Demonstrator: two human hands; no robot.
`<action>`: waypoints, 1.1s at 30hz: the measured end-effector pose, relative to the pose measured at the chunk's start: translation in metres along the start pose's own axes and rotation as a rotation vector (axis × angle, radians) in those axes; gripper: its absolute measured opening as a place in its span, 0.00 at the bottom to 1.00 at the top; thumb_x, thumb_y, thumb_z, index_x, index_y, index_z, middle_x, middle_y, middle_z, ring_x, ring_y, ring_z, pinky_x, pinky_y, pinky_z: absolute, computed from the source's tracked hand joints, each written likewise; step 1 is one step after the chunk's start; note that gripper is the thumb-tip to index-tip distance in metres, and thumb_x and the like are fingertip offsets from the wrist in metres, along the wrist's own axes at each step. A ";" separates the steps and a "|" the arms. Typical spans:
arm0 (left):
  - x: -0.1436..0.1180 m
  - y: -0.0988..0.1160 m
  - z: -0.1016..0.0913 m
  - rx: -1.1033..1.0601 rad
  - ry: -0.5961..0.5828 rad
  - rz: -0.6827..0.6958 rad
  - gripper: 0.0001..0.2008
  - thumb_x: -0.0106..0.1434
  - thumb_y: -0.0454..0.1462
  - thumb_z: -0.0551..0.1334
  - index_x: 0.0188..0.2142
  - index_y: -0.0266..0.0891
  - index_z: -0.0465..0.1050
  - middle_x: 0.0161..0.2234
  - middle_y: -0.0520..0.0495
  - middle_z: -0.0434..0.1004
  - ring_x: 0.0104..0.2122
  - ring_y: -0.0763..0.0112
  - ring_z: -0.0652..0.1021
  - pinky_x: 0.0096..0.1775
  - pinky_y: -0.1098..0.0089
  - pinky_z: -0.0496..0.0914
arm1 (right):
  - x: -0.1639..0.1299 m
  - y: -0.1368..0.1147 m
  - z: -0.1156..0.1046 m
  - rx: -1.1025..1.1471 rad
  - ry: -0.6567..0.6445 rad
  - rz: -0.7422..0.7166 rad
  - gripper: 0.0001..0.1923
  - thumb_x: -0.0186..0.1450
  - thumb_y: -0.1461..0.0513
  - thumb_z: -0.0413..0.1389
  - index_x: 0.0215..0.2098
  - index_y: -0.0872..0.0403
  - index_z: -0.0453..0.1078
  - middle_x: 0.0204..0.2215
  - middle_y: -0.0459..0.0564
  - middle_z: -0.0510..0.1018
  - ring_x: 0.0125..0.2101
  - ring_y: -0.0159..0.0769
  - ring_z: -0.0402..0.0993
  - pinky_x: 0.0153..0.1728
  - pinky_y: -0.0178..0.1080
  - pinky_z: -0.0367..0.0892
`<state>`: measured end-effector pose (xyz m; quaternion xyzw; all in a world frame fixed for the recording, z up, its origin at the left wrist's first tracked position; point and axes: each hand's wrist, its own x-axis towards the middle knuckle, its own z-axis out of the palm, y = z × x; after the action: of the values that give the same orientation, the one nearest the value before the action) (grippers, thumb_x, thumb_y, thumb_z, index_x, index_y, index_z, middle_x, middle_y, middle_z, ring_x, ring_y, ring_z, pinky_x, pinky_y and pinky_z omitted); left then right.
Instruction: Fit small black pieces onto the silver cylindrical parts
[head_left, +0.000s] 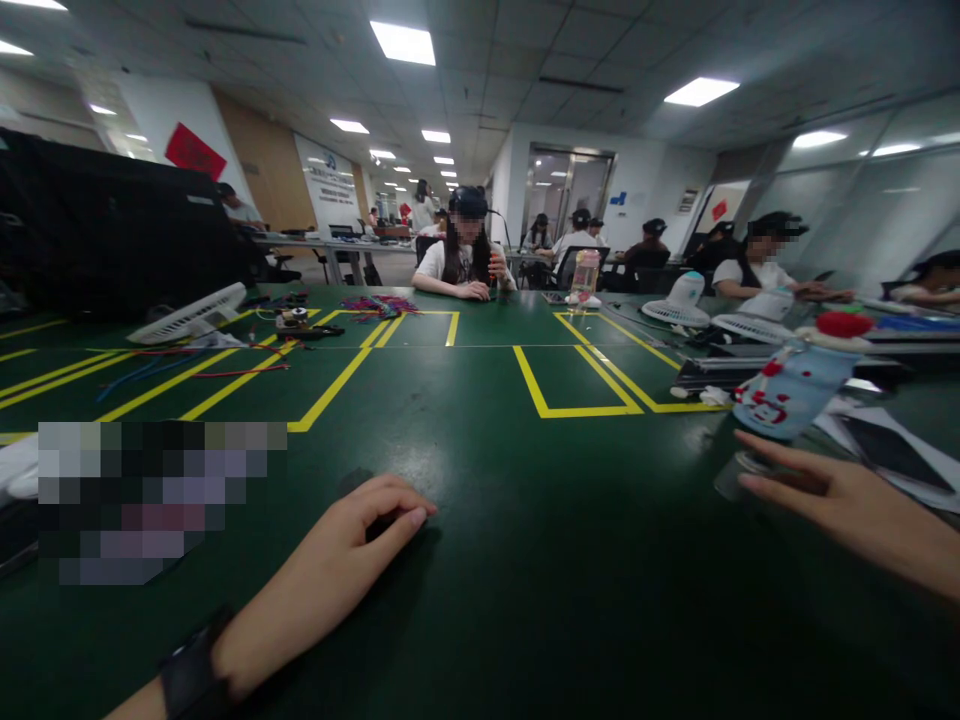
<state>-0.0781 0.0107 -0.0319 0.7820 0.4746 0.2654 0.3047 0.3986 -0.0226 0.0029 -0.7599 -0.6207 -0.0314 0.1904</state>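
My left hand (367, 530) rests on the green table (540, 580), with its fingers curled in and the thumb against the index finger. Nothing shows in it, and a dark watch (196, 668) is on that wrist. At the right, my right hand (821, 487) has its index finger stretched out and its thumb apart from it. Beside these fingertips is a small grey cylinder (729, 478), blurred and partly hidden; whether they touch it I cannot tell. Just behind stands a light-blue cup (799, 388) with a red fluffy top.
A dark phone (896, 450) lies on white paper at the right. White fans (675, 300) and a clear bottle (584, 280) stand farther back. Coloured wires (379, 306) and a white fan part (191, 318) lie at the far left. Across the table sits a person (465, 250).
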 end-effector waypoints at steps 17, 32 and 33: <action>0.000 0.011 0.008 0.073 0.111 0.016 0.10 0.66 0.42 0.55 0.42 0.46 0.73 0.42 0.50 0.74 0.43 0.64 0.74 0.46 0.63 0.67 | -0.056 -0.204 0.075 0.697 -0.317 -0.699 0.35 0.62 0.63 0.53 0.65 0.46 0.46 0.53 0.48 0.66 0.51 0.31 0.64 0.55 0.39 0.61; 0.023 0.049 0.033 -0.057 0.089 0.122 0.08 0.65 0.37 0.59 0.34 0.45 0.77 0.36 0.52 0.74 0.38 0.70 0.74 0.42 0.69 0.67 | -0.054 -0.197 0.078 0.723 -0.357 -0.528 0.21 0.59 0.63 0.56 0.51 0.47 0.60 0.43 0.42 0.71 0.41 0.26 0.69 0.44 0.33 0.66; 0.024 0.044 0.035 -0.032 0.047 0.113 0.07 0.64 0.36 0.60 0.34 0.45 0.77 0.36 0.52 0.74 0.38 0.69 0.74 0.42 0.68 0.67 | -0.054 -0.197 0.078 0.703 -0.339 -0.537 0.21 0.59 0.63 0.56 0.50 0.48 0.60 0.44 0.43 0.71 0.41 0.26 0.68 0.44 0.33 0.66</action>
<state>-0.0185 0.0083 -0.0202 0.7960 0.4326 0.3079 0.2904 0.1832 -0.0169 -0.0349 -0.4564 -0.7905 0.2571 0.3173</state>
